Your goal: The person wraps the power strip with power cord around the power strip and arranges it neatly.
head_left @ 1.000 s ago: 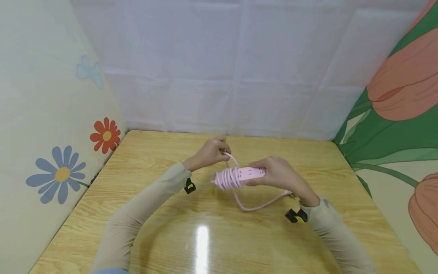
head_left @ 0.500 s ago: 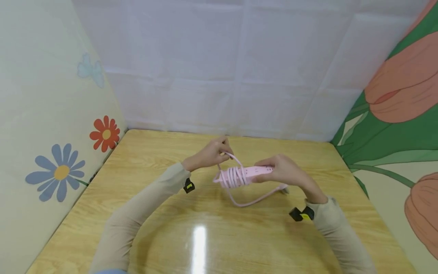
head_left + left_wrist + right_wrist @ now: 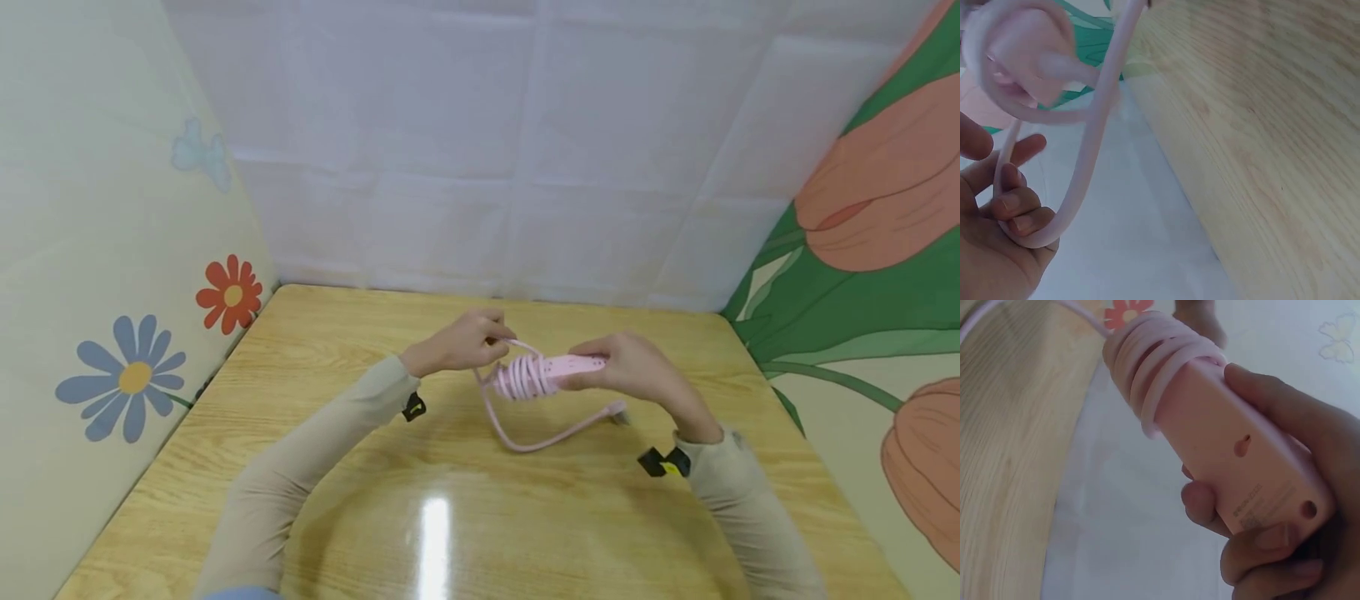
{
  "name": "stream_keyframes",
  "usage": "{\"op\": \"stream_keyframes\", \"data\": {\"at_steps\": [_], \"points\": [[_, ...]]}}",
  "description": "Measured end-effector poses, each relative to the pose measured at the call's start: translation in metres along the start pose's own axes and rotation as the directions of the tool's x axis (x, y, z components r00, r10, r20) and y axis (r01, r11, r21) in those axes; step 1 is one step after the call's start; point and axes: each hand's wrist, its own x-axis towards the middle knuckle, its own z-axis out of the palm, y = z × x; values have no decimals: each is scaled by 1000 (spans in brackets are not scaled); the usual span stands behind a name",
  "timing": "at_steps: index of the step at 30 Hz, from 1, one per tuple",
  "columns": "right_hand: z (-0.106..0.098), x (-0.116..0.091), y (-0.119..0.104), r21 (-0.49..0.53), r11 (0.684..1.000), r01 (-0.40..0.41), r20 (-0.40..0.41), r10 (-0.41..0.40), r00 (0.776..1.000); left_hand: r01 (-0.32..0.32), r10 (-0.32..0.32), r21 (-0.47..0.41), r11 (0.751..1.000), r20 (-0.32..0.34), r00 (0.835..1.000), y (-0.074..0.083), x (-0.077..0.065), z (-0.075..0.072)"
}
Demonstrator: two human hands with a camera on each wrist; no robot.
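My right hand (image 3: 633, 364) grips the bare end of a pink power strip (image 3: 573, 365), held above the table; its underside with mounting holes faces the right wrist camera. Several turns of pink cord (image 3: 1160, 356) are wound around the strip's other end. My left hand (image 3: 468, 340) holds the cord to the left of the windings, its fingers curled round it in the left wrist view (image 3: 1007, 219). From there the loose cord hangs in a curve below the strip. The plug (image 3: 618, 412) at its end is below the right hand.
A wood-grain table (image 3: 360, 517) lies under both hands. Behind it hangs a white cloth (image 3: 480, 167). Flower-patterned panels stand at the left (image 3: 90, 233) and the right (image 3: 840, 333).
The strip and right hand have shifted right and slightly up. The left hand has moved slightly, still holding the cord, and the hanging cord has swung to the left.
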Motion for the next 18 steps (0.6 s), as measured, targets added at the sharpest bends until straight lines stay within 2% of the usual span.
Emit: {"op": "stream_keyframes", "data": {"at_steps": [5,8,14,18], "points": [[11,6,-2,-185,982,26,-81,-41,996,32,-32,-4,999,-19,999,-1,3,3],[20,10,-2,-247,969,7,-117,-37,992,54,-55,-16,998,-45,997,-2,4,6],[30,15,-1,-248,968,-43,-160,2,987,150,-159,-94,984,-98,982,-5,2,7],[33,18,1,-234,969,-77,-204,29,979,218,-250,-218,951,-127,960,-5,0,6]]}}
